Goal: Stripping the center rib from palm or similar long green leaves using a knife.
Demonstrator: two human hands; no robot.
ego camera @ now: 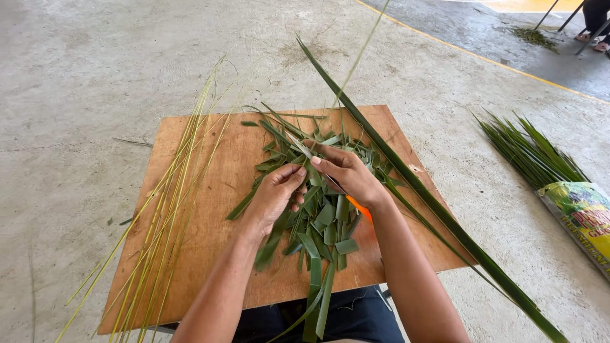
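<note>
Green palm-leaf strips [321,219] lie heaped in the middle of the wooden board [210,209] that rests across your lap, and both your hands sit right on top of that heap. From the head camera, your left hand [274,194] is curled, thumb pressed toward the fingers, pinching a narrow leaf strip [304,152] that runs up and away between the two hands. Your right hand [348,174] is closed as well, thumb forward on the same strip, and it grips a small knife with an orange handle [359,207]; the handle pokes out under your palm, and the blade is mostly hidden by your fingers. The two hands are almost touching, thumb tips just beside each other.

One long green palm leaf [438,213] slants across the board's right edge, from the far side down toward your right knee. Along the board's left side lies a bundle of thin yellow-green leaf ribs [166,209], reaching past both ends of the board. On the concrete floor [82,95] to your right sits a bunch of green leaves [530,149], with a yellow-green printed sack [583,213] just beside it.
</note>
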